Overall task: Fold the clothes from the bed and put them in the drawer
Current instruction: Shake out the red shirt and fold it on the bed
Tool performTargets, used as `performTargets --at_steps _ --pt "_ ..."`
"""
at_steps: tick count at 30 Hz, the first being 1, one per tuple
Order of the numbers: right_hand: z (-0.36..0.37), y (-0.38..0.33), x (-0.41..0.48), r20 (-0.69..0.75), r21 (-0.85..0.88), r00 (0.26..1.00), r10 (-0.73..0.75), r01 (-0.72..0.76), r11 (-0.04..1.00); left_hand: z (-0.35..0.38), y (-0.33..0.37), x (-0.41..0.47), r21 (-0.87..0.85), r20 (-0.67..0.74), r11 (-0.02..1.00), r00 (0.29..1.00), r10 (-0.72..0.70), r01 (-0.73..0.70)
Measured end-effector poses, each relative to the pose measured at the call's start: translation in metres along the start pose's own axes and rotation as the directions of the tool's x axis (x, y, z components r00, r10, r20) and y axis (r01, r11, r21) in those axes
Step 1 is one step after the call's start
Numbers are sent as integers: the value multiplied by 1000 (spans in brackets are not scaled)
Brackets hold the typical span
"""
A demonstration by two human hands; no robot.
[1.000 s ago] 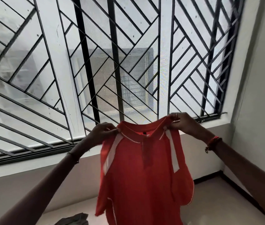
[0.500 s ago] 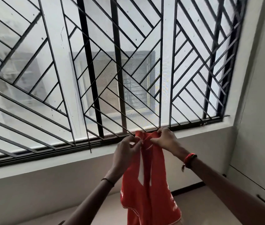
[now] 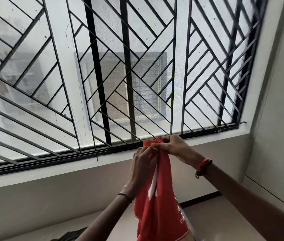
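Note:
A red shirt (image 3: 160,202) with white stripes hangs in the air in front of me, folded in half lengthwise. My left hand (image 3: 143,165) and my right hand (image 3: 172,146) meet at its top, and both pinch the shoulder edges together. The shirt's lower part drops out of the bottom of the view. The bed and the drawer are not in view.
A large window with a black metal grille (image 3: 120,75) fills the upper view, above a white sill (image 3: 85,171). A dark garment (image 3: 69,236) lies at the bottom edge. White cabinet doors (image 3: 280,136) stand at the right.
A second ago my hands held the shirt spread wide by its shoulders. They have since come together, which folded the shirt in half lengthwise, and they sit a little lower in view.

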State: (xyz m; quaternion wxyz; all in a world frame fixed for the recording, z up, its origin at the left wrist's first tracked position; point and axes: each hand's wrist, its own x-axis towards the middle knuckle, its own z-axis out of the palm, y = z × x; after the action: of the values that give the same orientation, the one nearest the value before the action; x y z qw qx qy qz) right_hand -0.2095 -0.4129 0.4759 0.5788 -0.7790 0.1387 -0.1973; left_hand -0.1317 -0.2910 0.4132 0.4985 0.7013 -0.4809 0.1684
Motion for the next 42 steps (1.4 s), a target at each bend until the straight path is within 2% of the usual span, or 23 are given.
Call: performTargets --at_steps 3,7,10,12,13,15,17,18,20,24,28,33,37,40,42 --pt "-7 -4 1 8 -72 999 -37 37 997 3 0 1 -26 27 999 999 45 -45" --pt "-16 -12 -1 -102 -234 989 -109 82 969 2 3 5 -94 59 978 980 191 -185" --pt "-21 -12 -4 -133 -175 983 -126 102 979 -9 -3 23 -137 21 970 979 203 -199" --pt "-22 -12 -8 -116 -118 987 -112 98 988 -20 -4 42 -12 3 970 970 245 -245" --pt "-23 -11 -10 -105 -98 989 -104 94 991 -26 -4 54 69 68 960 961 267 -271" --pt "-21 -11 -13 -85 -78 991 -103 96 992 -37 -4 77 93 362 965 911 197 -246" --pt "-20 -13 -15 -70 -61 991 -116 112 992 -43 -1 90 -3 638 998 768 54 -67" --pt "-20 -14 -16 -70 -41 990 -119 117 992 -43 -1 95 -8 694 1000 720 23 -24" --pt "-22 -16 -17 -87 10 988 -128 130 992 -40 3 102 12 703 999 711 20 -40" --pt "-34 -15 -20 -123 88 975 -186 197 976 -39 15 108 -84 700 996 709 89 -43" --pt "-52 -2 -30 -96 13 966 -241 244 970 -42 23 118 -115 697 993 714 66 21" --pt "-68 45 -44 48 -104 979 -198 202 974 -58 34 146 -119 639 990 769 15 80" --pt "-72 65 -50 21 -66 986 -163 164 984 -65 36 160 -85 597 994 802 -4 68" --pt "-70 83 -51 45 -139 991 -128 133 981 -70 39 168 -63 543 996 840 -12 55" --pt "-68 96 -53 11 -188 995 -103 103 977 -74 33 177 -41 485 998 874 -29 56"
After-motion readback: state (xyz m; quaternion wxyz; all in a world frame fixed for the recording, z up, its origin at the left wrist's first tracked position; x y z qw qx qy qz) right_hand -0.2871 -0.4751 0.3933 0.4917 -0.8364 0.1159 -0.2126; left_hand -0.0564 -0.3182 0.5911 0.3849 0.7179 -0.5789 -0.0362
